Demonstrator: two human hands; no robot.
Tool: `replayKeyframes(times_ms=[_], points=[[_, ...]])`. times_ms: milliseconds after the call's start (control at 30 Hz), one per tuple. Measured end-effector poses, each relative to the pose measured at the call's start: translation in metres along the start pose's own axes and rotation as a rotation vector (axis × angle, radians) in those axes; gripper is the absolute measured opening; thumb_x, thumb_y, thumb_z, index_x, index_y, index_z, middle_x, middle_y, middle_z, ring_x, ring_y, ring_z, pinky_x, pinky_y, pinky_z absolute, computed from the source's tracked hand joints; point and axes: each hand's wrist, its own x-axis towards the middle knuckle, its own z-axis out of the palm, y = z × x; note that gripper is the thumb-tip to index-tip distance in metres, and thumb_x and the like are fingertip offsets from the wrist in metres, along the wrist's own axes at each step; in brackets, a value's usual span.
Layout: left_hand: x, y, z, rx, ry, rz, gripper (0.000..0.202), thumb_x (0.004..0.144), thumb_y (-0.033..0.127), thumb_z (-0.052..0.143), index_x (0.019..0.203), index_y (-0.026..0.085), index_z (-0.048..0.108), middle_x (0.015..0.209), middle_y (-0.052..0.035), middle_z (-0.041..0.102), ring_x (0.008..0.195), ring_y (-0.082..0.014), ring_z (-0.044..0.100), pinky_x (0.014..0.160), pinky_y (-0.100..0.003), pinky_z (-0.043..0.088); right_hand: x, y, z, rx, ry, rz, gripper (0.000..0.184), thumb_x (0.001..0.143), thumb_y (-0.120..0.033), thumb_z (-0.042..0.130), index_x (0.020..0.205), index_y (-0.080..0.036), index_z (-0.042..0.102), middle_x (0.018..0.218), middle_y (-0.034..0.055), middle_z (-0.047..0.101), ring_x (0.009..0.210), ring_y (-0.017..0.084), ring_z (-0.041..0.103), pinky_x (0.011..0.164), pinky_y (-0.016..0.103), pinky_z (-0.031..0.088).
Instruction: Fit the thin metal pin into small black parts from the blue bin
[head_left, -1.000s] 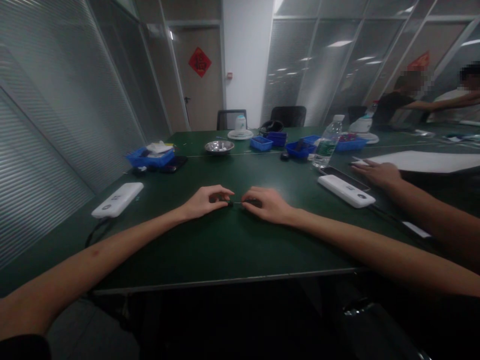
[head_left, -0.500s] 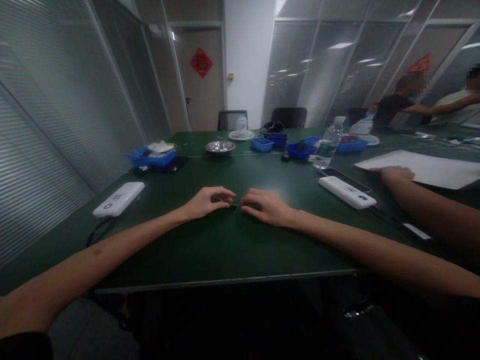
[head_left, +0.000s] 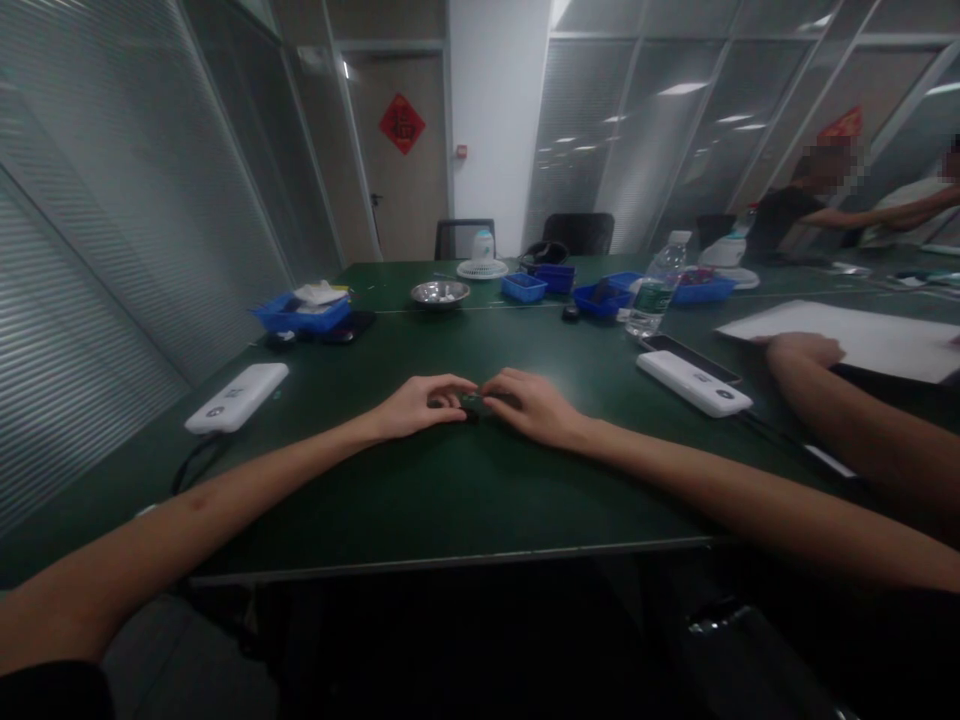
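Note:
Over the near middle of the green table (head_left: 390,500), my two hands meet almost fingertip to fingertip. My left hand (head_left: 420,408) is curled, its thumb against a small dark object (head_left: 472,415) whose kind is too blurred to tell. The index finger arches above it, near the right fingertips. My right hand (head_left: 534,408) is bent with thumb and fingertips drawn together beside the same object. Whatever lies between the right fingertips is too small to make out. Both forearms rest across the table's front part.
White power banks with cables lie left (head_left: 238,397) and right (head_left: 694,383). Farther back are a metal bowl (head_left: 440,293), blue trays (head_left: 304,315), a water bottle (head_left: 654,290) and a phone (head_left: 690,358). Another person's hand (head_left: 806,350) rests by a white sheet (head_left: 862,330) at right.
The left index finger has risen slightly and reaches closer to the right fingertips. The thin piece seen between the hands no longer shows clearly. The neighbour's hand moved slightly right.

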Motion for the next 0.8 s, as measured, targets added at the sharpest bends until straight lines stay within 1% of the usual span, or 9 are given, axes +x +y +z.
replayKeyframes(times_ms=[100,200,267,367,500,633,800], points=[[-0.0015,-0.0008,-0.0024,0.188,0.035,-0.027,0.045,0.095,0.042,0.071,0.136,0.024,0.068,0.114,-0.0083,0.071,0.098,-0.0214,0.066,0.086,-0.035,0.053,-0.0003,0.0013,-0.0001,-0.049,-0.004,0.058,0.023,0.103,-0.034,0.057,0.117,-0.020,0.069,0.108,0.0080,0.069,0.091,0.019,0.065,0.078,0.031,0.048],[-0.0026,-0.0022,-0.0040,0.271,0.045,-0.052,0.045,0.095,0.049,0.069,0.135,0.027,0.070,0.121,-0.0089,0.069,0.106,-0.0240,0.064,0.089,-0.037,0.052,-0.0003,0.0018,-0.0006,-0.093,-0.015,0.122,0.022,0.102,-0.034,0.058,0.113,-0.021,0.071,0.105,0.0068,0.070,0.088,0.019,0.064,0.076,0.031,0.046],[-0.0027,-0.0026,-0.0041,0.274,0.033,-0.060,0.046,0.095,0.050,0.069,0.135,0.028,0.069,0.124,-0.0089,0.068,0.110,-0.0247,0.063,0.093,-0.038,0.051,0.0004,0.0021,-0.0010,-0.116,-0.020,0.172,0.021,0.101,-0.035,0.059,0.110,-0.021,0.072,0.102,0.0063,0.071,0.086,0.019,0.064,0.074,0.030,0.045],[-0.0023,-0.0009,-0.0034,0.273,0.031,-0.034,0.043,0.096,0.048,0.068,0.134,0.028,0.070,0.125,-0.0088,0.068,0.112,-0.0251,0.063,0.096,-0.039,0.051,0.0016,0.0029,-0.0014,-0.138,-0.022,0.239,0.022,0.101,-0.036,0.059,0.109,-0.021,0.073,0.101,0.0061,0.072,0.085,0.019,0.064,0.071,0.030,0.043],[-0.0019,0.0033,-0.0029,0.267,0.038,0.001,0.036,0.098,0.042,0.066,0.130,0.026,0.072,0.123,-0.0089,0.070,0.109,-0.0243,0.064,0.089,-0.036,0.052,0.0024,0.0043,-0.0020,-0.143,-0.003,0.308,0.022,0.100,-0.036,0.059,0.108,-0.022,0.073,0.103,0.0062,0.073,0.087,0.020,0.065,0.070,0.030,0.043],[-0.0019,0.0037,-0.0054,0.259,0.015,-0.001,0.036,0.098,0.039,0.065,0.131,0.025,0.071,0.121,-0.0083,0.071,0.106,-0.0232,0.065,0.085,-0.033,0.051,0.0019,0.0047,-0.0028,-0.135,-0.010,0.307,0.021,0.100,-0.036,0.060,0.107,-0.022,0.073,0.103,0.0062,0.073,0.086,0.019,0.065,0.069,0.030,0.043],[-0.0020,0.0046,-0.0105,0.206,-0.004,-0.048,0.040,0.097,0.035,0.066,0.135,0.024,0.068,0.115,-0.0075,0.070,0.101,-0.0218,0.065,0.083,-0.032,0.049,0.0011,0.0059,-0.0026,-0.132,-0.014,0.293,0.022,0.100,-0.037,0.060,0.108,-0.021,0.073,0.102,0.0066,0.073,0.086,0.019,0.065,0.071,0.030,0.044]])
